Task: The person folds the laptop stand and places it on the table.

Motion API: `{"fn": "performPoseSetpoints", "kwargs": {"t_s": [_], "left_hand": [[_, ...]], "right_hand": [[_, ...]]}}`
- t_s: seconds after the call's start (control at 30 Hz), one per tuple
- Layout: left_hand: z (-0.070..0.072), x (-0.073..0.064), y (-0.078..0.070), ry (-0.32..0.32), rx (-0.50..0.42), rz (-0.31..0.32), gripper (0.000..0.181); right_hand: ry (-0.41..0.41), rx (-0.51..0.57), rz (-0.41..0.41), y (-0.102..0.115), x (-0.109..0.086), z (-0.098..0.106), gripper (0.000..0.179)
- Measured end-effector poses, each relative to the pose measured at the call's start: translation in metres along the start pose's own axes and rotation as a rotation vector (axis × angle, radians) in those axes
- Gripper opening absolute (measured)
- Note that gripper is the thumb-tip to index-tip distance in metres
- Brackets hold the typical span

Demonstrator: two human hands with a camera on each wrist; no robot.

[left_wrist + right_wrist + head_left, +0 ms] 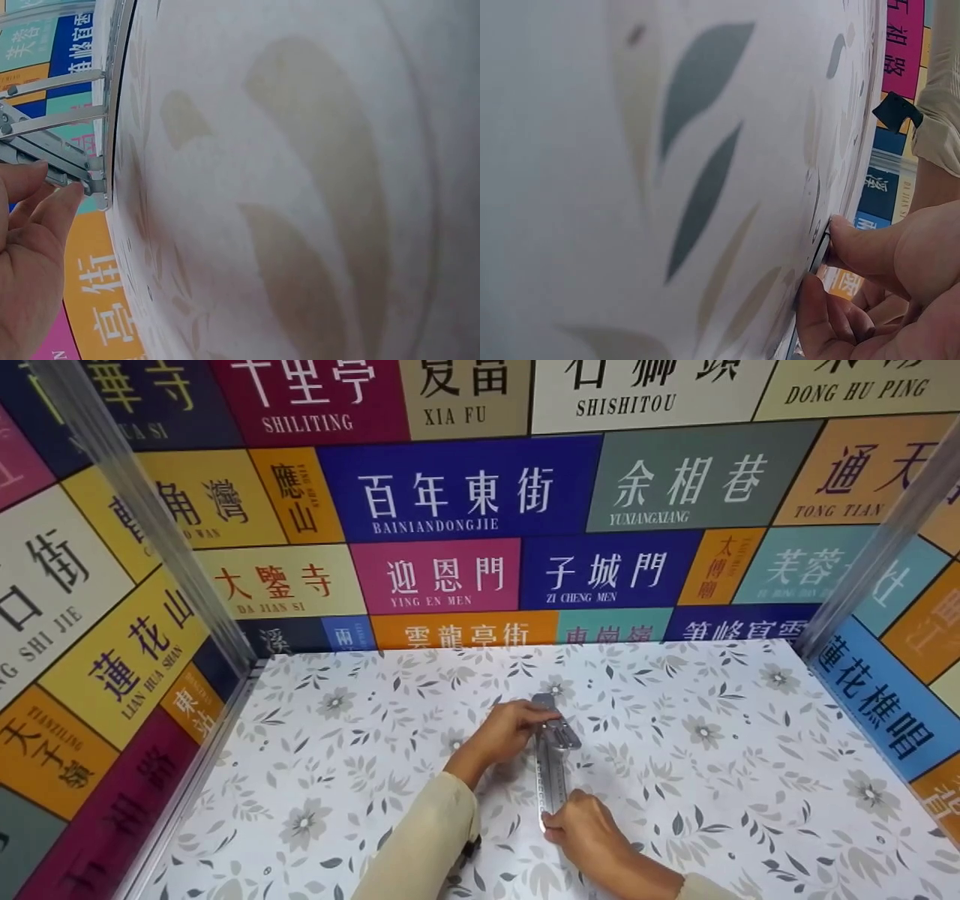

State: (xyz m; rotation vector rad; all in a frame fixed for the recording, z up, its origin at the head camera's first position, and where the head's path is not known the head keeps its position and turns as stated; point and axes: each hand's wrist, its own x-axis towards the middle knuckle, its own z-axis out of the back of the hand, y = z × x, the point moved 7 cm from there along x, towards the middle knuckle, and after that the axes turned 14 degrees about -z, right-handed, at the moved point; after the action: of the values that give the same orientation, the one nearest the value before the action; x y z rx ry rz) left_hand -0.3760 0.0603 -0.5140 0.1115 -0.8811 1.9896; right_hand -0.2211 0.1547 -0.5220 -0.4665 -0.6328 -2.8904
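A grey metal hinged device [551, 780] lies on the patterned table. It has a long narrow bar with small marks or holes along it and a wider head at its far end. My left hand [511, 729] pinches that head; in the left wrist view its thumb and fingers grip a metal arm [56, 150] standing off the base strip, beside two thin links. My right hand [589, 829] pinches the bar's near end between thumb and finger. In the right wrist view the right hand [885, 285] hides most of the bar, and only a thin dark edge shows.
The table [315, 765] has a white cover with grey leaves and flowers. Behind it and on both sides stand walls [457, 495] of coloured panels with Chinese lettering. Clear upright strips [150, 510] run along the corners.
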Motion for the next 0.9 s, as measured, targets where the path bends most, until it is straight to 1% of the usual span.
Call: {"fn": "performPoseSetpoints", "kwargs": {"t_s": [0.17,0.23,0.37,0.43,0.53,0.63,0.7,0.83,0.9], "left_hand": [[0.0000,-0.0008,0.0008,0.008,-0.015,0.013,0.069],[0.0002,-0.0012,0.0010,0.008,-0.020,0.019,0.072],[0.0008,-0.0023,0.0008,0.009,-0.023,0.028,0.076],[0.0015,-0.0029,0.0003,0.007,-0.019,0.028,0.075],[0.0028,-0.0034,-0.0018,-0.001,-0.001,0.007,0.068],[0.0040,-0.0037,-0.0042,-0.017,0.015,-0.019,0.056],[0.0044,-0.0041,-0.0053,-0.025,0.013,-0.031,0.051],[0.0047,-0.0051,-0.0063,-0.025,-0.002,-0.035,0.048],[0.0051,-0.0054,-0.0066,-0.017,-0.003,-0.032,0.048]], "right_hand": [[-0.069,-0.009,0.068,0.0038,-0.0009,0.0032,0.014],[-0.068,-0.008,0.072,0.0039,-0.0004,0.0034,0.014],[-0.025,0.003,0.058,0.0030,0.0010,0.0028,0.012],[0.005,0.007,0.051,0.0023,0.0020,0.0025,0.010],[0.052,0.036,0.032,0.0003,0.0035,0.0029,0.008],[0.091,0.080,-0.003,-0.0031,0.0044,0.0036,0.015],[0.102,0.095,-0.016,-0.0046,0.0044,0.0043,0.019],[0.108,0.065,0.000,-0.0042,0.0045,0.0036,0.018],[0.105,0.041,0.028,-0.0020,0.0050,0.0031,0.015]]}}
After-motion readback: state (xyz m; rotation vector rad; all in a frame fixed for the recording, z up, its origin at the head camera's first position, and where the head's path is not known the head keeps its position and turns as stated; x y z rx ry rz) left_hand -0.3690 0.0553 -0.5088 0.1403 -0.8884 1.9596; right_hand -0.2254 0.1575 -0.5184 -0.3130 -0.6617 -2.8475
